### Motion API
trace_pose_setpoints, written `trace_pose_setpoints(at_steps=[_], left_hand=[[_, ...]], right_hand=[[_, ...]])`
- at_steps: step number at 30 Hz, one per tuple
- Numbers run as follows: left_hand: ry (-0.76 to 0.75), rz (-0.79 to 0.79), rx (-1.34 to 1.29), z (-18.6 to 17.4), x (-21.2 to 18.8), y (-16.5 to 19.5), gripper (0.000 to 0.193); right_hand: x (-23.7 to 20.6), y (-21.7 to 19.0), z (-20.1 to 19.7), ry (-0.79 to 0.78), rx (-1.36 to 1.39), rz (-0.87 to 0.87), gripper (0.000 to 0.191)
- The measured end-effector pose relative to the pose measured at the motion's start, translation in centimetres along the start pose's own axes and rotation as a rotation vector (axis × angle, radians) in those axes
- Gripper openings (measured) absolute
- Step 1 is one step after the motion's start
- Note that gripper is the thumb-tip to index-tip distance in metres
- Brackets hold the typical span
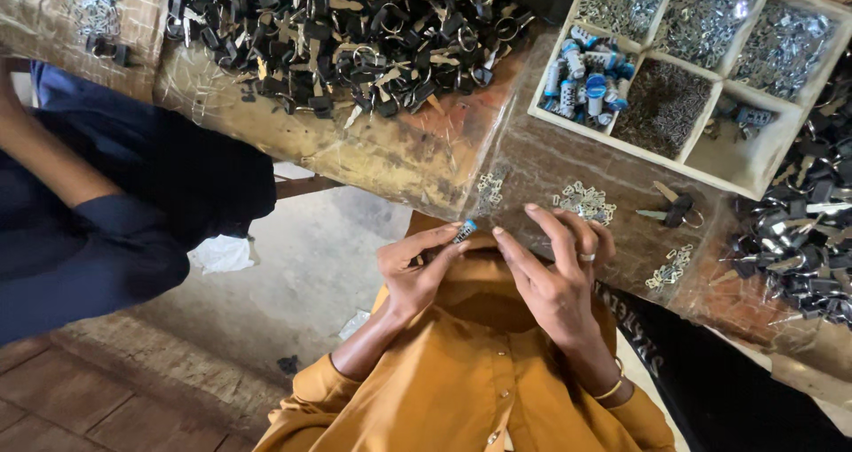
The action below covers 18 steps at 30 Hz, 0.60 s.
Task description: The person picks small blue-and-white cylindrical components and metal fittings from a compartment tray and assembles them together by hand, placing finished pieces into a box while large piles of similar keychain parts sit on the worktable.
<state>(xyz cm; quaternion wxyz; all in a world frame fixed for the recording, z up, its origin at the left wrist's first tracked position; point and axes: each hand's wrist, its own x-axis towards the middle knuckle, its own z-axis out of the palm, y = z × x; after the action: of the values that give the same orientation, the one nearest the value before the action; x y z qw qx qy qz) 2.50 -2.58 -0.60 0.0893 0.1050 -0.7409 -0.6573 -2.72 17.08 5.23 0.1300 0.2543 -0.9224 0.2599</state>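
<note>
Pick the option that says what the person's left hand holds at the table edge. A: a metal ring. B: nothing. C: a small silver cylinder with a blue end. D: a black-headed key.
C: the left hand pinches a small silver cylinder with a blue end between thumb and fingertips, while the right hand rests beside it, holding nothing that shows.

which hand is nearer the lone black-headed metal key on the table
Right. The right hand sits just left of the black-headed metal key; the left hand is farther left, beyond it.
</note>
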Motion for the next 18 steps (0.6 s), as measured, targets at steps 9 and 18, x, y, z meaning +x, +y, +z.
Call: trace_pose_setpoints(at_steps=[9,18], left_hand=[[-0.212,-0.075,0.01,2.0,0.1,1.0,0.02],[-0.379,-0.068,-0.058,6.2,0.1,0.1,0.024]], right_hand=[[-1.1,1.5,-1.5,0.115,0.271,0.206,0.016],[-3.3,2.1,-2.8,0.179,0.33,0.31,0.015]])
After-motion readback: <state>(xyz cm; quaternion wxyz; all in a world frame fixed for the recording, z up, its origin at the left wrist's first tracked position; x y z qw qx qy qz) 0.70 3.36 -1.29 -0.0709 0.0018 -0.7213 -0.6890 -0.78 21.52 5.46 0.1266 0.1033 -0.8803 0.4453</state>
